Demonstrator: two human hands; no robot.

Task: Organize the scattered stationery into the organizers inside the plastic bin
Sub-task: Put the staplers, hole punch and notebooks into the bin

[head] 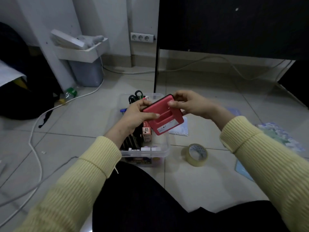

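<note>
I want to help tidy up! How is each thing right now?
Plastic bin: on the floor, no lid on.
Red case: held tilted over the bin by both hands.
Left hand: grips the case's left end.
Right hand: pinches its far corner.
Scissors: standing handles-up in the bin.
Tape roll: lying on the floor outside the bin.
Notebook: closed, on the floor.

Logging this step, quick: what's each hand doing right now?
Left hand: grip on the red hole punch, at its left edge.
Right hand: pinches the same punch's top edge.
</note>
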